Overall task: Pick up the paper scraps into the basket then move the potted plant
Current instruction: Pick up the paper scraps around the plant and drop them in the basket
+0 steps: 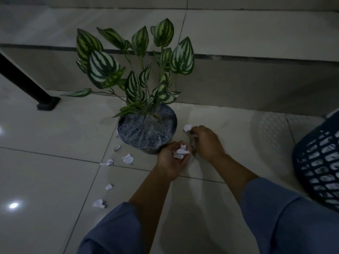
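Just before the potted plant (146, 132), crumpled paper scraps (180, 152) are cupped in the curled left hand (170, 160), while 1 loose scrap (187, 128) is found beside the right hand (206, 142), whose grip cannot be told, the basket (319, 162) well apart.

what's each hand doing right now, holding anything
Left hand: cupped around a bunch of paper scraps.
Right hand: fingers curled down by a floor scrap beside the pot; cannot tell if it grips anything.

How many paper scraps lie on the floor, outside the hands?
6 scraps: one beside the right hand; five trailing left of the pot. A sliver against the pot may be another.
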